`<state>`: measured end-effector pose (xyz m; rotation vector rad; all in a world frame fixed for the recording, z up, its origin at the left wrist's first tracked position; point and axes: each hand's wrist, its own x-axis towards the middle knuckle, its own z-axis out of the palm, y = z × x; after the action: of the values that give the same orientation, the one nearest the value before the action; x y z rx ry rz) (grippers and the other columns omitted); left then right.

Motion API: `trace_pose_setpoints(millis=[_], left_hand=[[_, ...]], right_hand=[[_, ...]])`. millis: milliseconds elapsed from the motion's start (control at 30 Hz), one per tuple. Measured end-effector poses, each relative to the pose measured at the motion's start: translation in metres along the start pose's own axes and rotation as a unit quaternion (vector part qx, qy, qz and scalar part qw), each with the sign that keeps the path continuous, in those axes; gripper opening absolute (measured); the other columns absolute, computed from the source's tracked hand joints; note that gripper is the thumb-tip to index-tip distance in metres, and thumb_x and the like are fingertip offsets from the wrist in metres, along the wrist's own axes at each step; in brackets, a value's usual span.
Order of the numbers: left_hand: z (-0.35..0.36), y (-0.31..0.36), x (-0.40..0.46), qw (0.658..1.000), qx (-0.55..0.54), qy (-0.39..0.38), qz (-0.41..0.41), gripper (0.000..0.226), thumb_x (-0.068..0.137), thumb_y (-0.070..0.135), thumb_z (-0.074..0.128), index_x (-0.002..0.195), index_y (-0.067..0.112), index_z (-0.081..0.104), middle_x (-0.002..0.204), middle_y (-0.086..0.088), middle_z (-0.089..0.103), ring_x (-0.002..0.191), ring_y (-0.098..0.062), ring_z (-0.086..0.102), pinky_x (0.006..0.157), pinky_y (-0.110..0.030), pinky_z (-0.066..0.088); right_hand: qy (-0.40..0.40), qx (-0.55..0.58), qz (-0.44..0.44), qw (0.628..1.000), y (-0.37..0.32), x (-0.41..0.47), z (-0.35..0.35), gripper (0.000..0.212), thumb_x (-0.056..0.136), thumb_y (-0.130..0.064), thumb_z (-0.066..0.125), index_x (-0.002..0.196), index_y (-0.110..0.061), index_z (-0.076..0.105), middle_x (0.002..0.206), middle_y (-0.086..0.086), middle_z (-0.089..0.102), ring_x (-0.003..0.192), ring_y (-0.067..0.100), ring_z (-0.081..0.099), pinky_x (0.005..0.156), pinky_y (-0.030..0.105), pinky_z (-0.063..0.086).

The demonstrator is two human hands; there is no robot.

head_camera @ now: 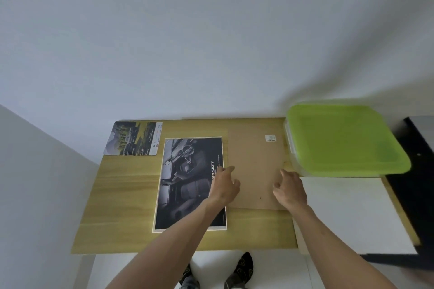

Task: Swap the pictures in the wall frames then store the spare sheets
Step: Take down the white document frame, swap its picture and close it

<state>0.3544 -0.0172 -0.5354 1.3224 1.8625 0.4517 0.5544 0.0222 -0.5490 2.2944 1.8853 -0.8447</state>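
A brown backing board point(256, 166) is seen flat on the wooden table point(117, 206) at centre frame. Its left edge is touched by the left hand point(224, 185) with loosely curled fingers; the right hand point(290, 189) rests on its right part, fingers loosely curled, nothing gripped. A dark picture point(187, 183) lies just left; a landscape sheet point(133, 138) lies upper left. A green-lidded box point(345, 138) stands at right.

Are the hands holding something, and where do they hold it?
It cannot be told for sure. Both the left hand and the right hand are at the side edges of the brown backing board, fingers loosely curled.
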Motion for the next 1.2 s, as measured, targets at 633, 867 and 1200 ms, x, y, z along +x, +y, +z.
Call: trace_pose_setpoints(millis=[633, 867, 1200], left_hand=[[0.013, 0.034, 0.027, 0.952, -0.188, 0.106, -0.216, 0.048, 0.077, 0.003, 0.057, 0.125, 0.007, 0.057, 0.121, -0.009, 0.057, 0.103, -0.028, 0.058, 0.082, -0.031, 0.050], [-0.018, 0.011, 0.014, 0.947, -0.219, 0.122, -0.200, 0.039, 0.067, -0.008, 0.058, 0.096, 0.012, 0.074, 0.093, -0.005, 0.071, 0.089, -0.024, 0.065, 0.079, -0.035, 0.057], [-0.090, -0.058, -0.020, 0.940, -0.227, 0.166, -0.193, 0.047, 0.065, -0.011, 0.063, 0.105, 0.014, 0.069, 0.099, -0.002, 0.069, 0.093, -0.021, 0.064, 0.079, -0.035, 0.055]], right_hand=[[0.014, 0.227, 0.025, 0.973, 0.024, 0.024, -0.016, 0.047, 0.091, -0.013, 0.059, 0.138, -0.012, 0.053, 0.138, 0.013, 0.057, 0.118, 0.031, 0.059, 0.093, 0.034, 0.048], [-0.021, 0.304, 0.033, 0.952, 0.011, 0.013, -0.014, 0.057, 0.083, -0.006, 0.066, 0.138, -0.007, 0.054, 0.113, 0.008, 0.062, 0.097, 0.025, 0.058, 0.079, 0.029, 0.045], [-0.071, 0.321, -0.090, 0.940, -0.055, -0.022, 0.019, 0.058, 0.079, -0.007, 0.078, 0.134, -0.009, 0.059, 0.130, 0.006, 0.063, 0.114, 0.020, 0.061, 0.091, 0.027, 0.050]])
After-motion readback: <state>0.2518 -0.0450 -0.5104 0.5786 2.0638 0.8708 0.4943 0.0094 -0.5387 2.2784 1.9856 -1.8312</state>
